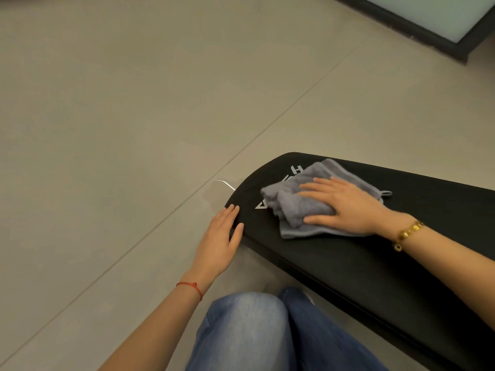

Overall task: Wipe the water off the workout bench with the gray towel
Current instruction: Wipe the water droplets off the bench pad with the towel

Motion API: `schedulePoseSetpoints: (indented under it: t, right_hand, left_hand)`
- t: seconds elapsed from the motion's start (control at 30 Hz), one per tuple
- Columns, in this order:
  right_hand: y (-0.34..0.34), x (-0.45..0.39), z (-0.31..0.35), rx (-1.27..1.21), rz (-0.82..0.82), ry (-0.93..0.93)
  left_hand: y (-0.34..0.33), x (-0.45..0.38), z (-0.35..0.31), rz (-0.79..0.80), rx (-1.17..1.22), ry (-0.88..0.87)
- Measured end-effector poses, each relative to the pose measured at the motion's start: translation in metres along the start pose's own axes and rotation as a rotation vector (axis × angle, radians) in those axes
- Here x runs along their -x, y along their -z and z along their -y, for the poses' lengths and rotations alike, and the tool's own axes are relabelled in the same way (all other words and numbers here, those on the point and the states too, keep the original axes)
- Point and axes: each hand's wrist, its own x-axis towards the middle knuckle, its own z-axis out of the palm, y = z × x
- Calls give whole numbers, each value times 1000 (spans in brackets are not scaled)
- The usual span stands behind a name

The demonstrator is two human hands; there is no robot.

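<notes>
Fingers (318,187) of the right hand (345,207) lie straight and spread, pressing flat on the gray towel (300,207), bunched at the bench (361,263) end, centre-right of frame. Left hand (221,234) rests relaxed, fingers extended, against the bench's rounded edge. Jeans-clad knees (254,330) sit below; tiled floor (120,116) fills the upper left.

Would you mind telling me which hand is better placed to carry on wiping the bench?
The right hand: it lies flat on the gray towel on top of the bench. The left hand only rests at the bench's edge.
</notes>
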Motion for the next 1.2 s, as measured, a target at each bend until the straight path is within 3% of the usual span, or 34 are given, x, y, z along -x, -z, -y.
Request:
schedulePoseSetpoints:
  t: [0.1,0.2,0.3,0.5,0.8,1.0,1.2]
  right_hand:
    - [0,-38,-17,76,-26,-206]
    - [-14,-81,-2,141,57,-333]
    - [-23,-81,30,116,76,-236]
    - [-14,0,73,73,76,-83]
    - [-6,124,121,208,18,-265]
    - [-4,82,133,141,26,-368]
    - [-32,68,144,310,-22,-351]
  left_hand:
    - [-2,-2,-2,4,-7,7]
    - [-3,-2,0,7,-4,7]
    - [-4,-2,2,1,4,6]
    - [-2,-2,3,-17,-20,-30]
    - [2,5,-3,42,7,-216]
    - [8,4,-1,88,43,-242]
    - [-1,-4,16,16,27,-332]
